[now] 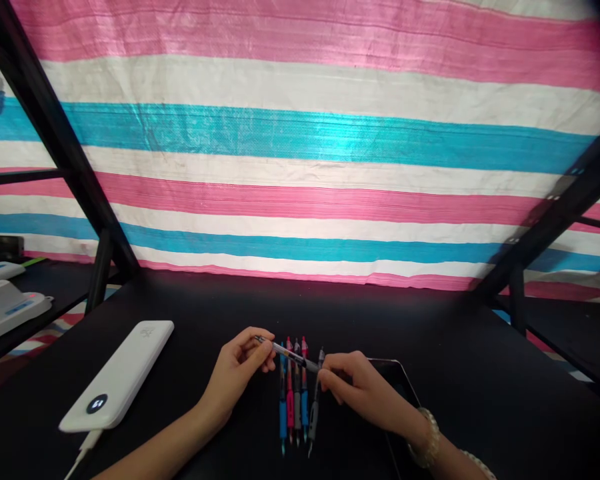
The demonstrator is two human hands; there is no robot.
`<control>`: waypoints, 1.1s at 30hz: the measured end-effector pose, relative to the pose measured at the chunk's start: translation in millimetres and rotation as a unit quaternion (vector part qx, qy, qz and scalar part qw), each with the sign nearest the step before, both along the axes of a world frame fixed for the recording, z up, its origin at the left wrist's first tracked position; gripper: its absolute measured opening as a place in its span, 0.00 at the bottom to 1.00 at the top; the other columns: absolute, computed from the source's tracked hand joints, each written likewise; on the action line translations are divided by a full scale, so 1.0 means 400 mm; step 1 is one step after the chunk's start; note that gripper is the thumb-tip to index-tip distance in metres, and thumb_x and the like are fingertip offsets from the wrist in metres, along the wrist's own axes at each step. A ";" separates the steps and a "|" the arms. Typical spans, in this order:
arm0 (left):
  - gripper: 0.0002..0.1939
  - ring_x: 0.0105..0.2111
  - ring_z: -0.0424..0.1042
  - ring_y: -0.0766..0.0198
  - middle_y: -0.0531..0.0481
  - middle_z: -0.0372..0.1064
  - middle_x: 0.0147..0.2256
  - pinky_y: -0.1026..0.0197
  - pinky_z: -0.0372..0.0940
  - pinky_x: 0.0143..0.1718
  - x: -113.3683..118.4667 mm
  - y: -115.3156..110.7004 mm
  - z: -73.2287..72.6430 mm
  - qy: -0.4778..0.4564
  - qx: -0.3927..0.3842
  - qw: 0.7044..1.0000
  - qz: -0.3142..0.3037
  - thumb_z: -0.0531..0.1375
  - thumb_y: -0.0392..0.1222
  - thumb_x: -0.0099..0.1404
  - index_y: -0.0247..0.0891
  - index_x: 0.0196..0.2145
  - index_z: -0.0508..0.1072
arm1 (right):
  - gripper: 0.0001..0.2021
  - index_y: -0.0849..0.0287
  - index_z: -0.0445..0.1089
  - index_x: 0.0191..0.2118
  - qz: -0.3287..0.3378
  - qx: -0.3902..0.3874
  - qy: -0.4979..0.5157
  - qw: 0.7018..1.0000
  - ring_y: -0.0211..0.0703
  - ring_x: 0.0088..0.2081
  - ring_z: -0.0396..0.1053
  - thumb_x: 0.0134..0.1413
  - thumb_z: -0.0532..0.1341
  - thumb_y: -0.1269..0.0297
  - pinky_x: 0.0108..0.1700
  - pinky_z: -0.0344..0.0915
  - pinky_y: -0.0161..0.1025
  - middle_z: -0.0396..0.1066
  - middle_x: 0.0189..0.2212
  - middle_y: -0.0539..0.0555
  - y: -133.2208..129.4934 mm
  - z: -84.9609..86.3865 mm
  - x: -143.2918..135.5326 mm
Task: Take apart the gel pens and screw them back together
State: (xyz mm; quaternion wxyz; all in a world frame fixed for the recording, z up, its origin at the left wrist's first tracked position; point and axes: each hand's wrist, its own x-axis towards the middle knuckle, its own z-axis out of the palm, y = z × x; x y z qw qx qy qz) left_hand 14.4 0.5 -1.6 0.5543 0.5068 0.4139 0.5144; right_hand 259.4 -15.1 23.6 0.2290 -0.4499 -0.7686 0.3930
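1. Together, my left hand [245, 363] and right hand [357, 390] pinch opposite ends of one pen [290, 354], above five pens [297, 413] on the table [220, 300].
2. Rightward, my arm partly hides a dark device [399, 377].
3. Leftward lies a power bank [120, 373], cable [91, 440] attached.

wall: pink-white-blue striped sheet [300, 200] | light: glare [336, 137] mid-sheet | furniture: black tabletop [220, 300], slanting black bars [75, 167]

White power bank [120, 379], perhaps a tablet [398, 375]
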 end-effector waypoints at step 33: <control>0.18 0.31 0.70 0.67 0.52 0.73 0.33 0.64 0.67 0.36 -0.003 0.006 0.005 -0.180 -0.088 0.979 -0.041 0.70 0.42 0.61 0.44 0.48 0.75 | 0.15 0.59 0.67 0.31 0.007 -0.006 0.012 1.000 0.35 0.23 0.60 0.70 0.55 0.60 0.26 0.54 0.32 0.65 0.21 0.45 -0.008 0.010 -0.006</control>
